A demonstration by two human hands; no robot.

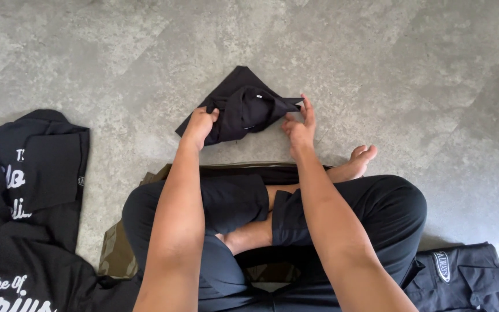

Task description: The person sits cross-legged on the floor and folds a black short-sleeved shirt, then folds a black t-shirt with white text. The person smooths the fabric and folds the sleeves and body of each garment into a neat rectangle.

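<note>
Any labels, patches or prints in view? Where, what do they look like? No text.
Print: white lettering on black shirt, far left.
Print: white script on black shirt, bottom left.
Patch: oval, white-edged, on black garment, bottom right.
Tag: small, white, on folded black garment between the hands.
</note>
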